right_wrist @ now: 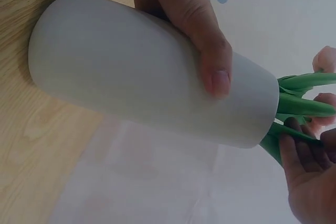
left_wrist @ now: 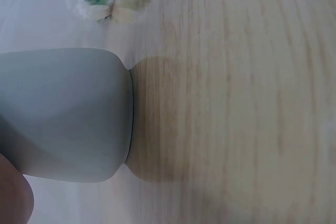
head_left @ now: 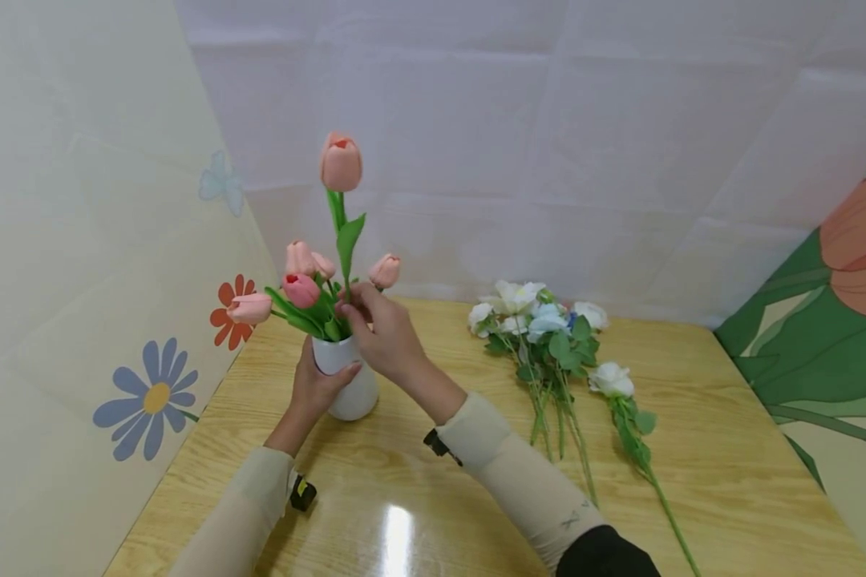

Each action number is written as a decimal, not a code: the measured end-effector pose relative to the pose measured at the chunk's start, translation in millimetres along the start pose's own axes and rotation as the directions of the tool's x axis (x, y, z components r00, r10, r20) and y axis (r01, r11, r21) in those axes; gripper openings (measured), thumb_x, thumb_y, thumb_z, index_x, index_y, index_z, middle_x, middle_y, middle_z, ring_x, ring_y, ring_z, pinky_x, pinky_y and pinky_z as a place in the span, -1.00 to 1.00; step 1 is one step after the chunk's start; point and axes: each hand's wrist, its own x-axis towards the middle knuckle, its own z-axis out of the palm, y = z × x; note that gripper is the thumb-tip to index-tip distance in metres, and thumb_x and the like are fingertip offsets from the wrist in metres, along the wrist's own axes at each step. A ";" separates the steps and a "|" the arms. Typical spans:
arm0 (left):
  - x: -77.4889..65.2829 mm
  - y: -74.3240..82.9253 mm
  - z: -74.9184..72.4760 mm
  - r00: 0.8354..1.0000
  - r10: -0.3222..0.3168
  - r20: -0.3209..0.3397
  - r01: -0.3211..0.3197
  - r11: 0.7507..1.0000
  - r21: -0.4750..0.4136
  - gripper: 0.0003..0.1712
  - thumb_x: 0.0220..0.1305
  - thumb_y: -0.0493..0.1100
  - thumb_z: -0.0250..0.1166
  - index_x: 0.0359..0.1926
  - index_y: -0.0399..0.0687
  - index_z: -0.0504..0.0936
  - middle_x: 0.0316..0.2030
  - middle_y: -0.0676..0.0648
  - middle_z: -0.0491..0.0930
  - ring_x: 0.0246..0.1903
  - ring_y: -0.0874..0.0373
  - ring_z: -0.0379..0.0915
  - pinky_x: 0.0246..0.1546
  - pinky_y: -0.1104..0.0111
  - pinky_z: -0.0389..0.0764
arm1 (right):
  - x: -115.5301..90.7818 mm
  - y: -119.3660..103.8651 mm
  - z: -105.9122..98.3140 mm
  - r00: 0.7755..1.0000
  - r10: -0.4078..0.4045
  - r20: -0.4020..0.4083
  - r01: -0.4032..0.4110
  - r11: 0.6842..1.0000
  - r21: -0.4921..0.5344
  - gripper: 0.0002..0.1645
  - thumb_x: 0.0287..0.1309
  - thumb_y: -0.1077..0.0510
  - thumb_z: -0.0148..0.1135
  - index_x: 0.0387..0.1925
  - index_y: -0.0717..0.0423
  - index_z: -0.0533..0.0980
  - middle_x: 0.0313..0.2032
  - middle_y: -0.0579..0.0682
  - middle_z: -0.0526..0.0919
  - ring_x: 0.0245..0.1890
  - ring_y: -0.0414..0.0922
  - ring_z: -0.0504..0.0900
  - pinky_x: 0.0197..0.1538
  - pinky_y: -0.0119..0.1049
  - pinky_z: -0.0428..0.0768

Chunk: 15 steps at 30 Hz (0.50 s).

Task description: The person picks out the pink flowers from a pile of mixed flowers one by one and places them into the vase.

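A white vase (head_left: 355, 394) stands on the wooden table toward the left, with several pink tulips (head_left: 301, 290) in it. My left hand (head_left: 317, 383) grips the vase below its rim; the thumb (right_wrist: 216, 74) lies across the vase wall in the right wrist view. Above the rim, my right hand (head_left: 384, 327) pinches the green stem of a tall peach tulip (head_left: 341, 164) that rises over the other blooms. Green leaves (right_wrist: 304, 104) come out of the vase mouth beside the right fingers. In the left wrist view, the vase's base (left_wrist: 113, 114) rests on the table.
To the right lies a bunch of white and pale blue flowers (head_left: 546, 322) with long stems. A single white rose (head_left: 612, 379) lies apart, its stem reaching the front. A white cloth backdrop (head_left: 433, 160) hangs behind the table (head_left: 375, 513), with printed panels on both sides.
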 end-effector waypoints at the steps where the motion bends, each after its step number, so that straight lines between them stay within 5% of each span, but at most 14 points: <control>1: 0.1 -0.2 0.2 1.000 0.001 -0.001 -0.001 1.000 -0.003 0.03 0.12 -0.35 0.46 0.51 -0.19 0.06 0.29 -0.30 0.41 0.19 -0.15 0.42 0.17 -0.08 0.48 | 0.0 0.8 0.6 1.000 0.006 0.007 -0.006 1.000 -0.008 -0.81 0.41 0.35 0.08 0.00 0.33 0.50 -0.14 0.17 0.71 -0.09 -0.02 0.73 -0.01 -0.44 0.65; 15: 0.5 -1.4 -0.8 1.000 0.006 0.006 -0.006 1.000 -0.005 0.01 0.13 -0.31 0.46 0.49 -0.20 0.08 0.28 -0.30 0.41 0.19 -0.16 0.41 0.19 -0.12 0.46 | 0.4 0.1 0.6 0.998 0.063 0.030 -0.060 0.995 -0.080 -0.67 0.41 0.24 0.17 0.14 0.28 0.51 -0.05 0.12 0.73 -0.05 -0.06 0.73 0.00 -0.38 0.66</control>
